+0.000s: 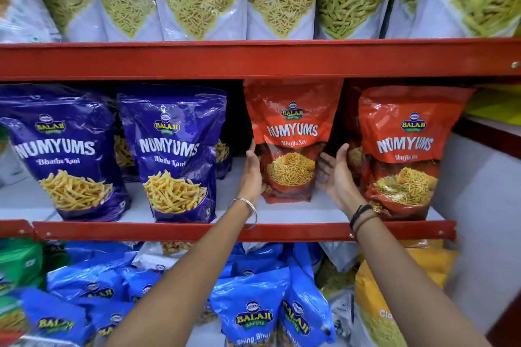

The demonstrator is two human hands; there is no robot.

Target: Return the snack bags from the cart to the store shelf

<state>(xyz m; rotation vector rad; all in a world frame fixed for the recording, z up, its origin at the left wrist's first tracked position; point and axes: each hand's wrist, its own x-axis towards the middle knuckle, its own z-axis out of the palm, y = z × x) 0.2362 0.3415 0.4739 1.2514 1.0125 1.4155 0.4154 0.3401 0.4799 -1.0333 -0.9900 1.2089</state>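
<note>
Red glossy plastic Bhujia Sev bag stands at twelve o'clock; your left hand steadies its edge, right hand spread, apart, likely keeping it upright.

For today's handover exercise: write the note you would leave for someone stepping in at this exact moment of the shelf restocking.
Left hand: open, flat against the left edge of the red Numyums Bhujia Sev bag.
Right hand: open, palm facing the bag's right side; I cannot tell whether it touches.
That bag stands upright on the middle shelf, between the blue Bhatha Kani bags and a second red Bhujia Sev bag.
Done: this bag is on the shelf.
Left: let go, perhaps square it with its neighbour. The cart is out of view, so check it for remaining bags.
</note>
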